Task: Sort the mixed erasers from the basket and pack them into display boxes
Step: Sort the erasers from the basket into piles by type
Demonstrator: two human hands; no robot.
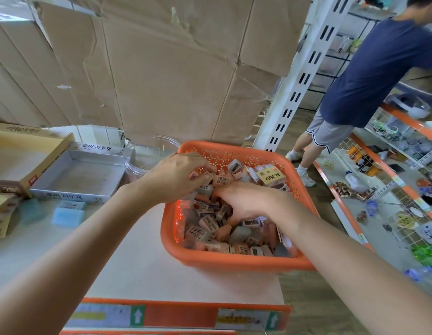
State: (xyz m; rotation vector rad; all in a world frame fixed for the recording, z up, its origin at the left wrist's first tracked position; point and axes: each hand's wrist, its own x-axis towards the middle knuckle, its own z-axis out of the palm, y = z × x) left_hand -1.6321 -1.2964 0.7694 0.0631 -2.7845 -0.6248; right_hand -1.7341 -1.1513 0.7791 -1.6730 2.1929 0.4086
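our left hand (178,175) sits at the far left corner of the orange basket (234,261), its fingers curled round a small clutch of erasers (202,234) that it pinches against the thumb. our right hand (246,204) is near it but apart, knuckles up, fingertips dug down into the heap; we cannot tell whether it has closed on a piece or is only raking through. the rest of the mix lies loose in the basket. the grey display box (77,175) stands open to the left on the table (137,250), nothing in it yet, with two blue erasers (68,216) lying just in front of it.

we judge these pieces light, small and slightly rubbery, so they should not slip much, though the film-wrapped ones may slide. they look best taken by the long sides between thumb and forefinger, a few of one kind at a time. a full fist would likely shed some on the way to the box.
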